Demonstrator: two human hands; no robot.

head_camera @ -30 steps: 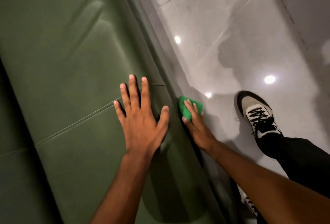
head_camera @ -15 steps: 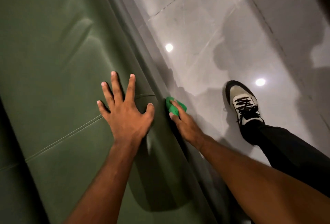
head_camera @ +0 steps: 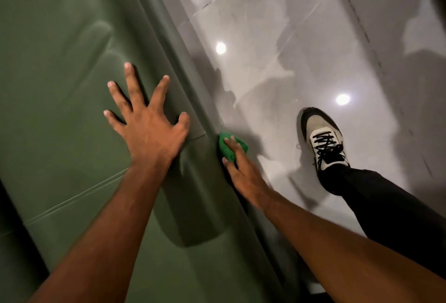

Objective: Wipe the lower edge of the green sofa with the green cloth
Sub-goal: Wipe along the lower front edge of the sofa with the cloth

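Green cloth (head_camera: 232, 146) sits bunched against the lower edge of the green sofa (head_camera: 60, 85), just above the floor line, pressed there by the right hand (head_camera: 243, 172). I read the right fingers (head_camera: 233, 142) as laid flat over the wad with the thumb alongside it on the sofa face; this is a pressing hold more than a closed fist, and how much cloth is tucked under the palm I cannot tell. Against the frames of a second and a half-second ago, the cloth shows at much the same place beside the cushion seam (head_camera: 200, 136), so I judge the stroke has made little headway along the edge. The left hand (head_camera: 147, 124) is the clearer change: fingers were together a second ago, now they are splayed wide, palm flat on the seat cushion, holding nothing. I take that as bracing, weight shifted onto the sofa to free the reach of the wiping arm. The view has also swung, and the sneaker (head_camera: 323, 143) on the glossy tiled floor (head_camera: 277, 37) now appears planted further out. Assessment: wipe is in progress, not near done; the long run of edge toward the top of the view looks still to be covered.
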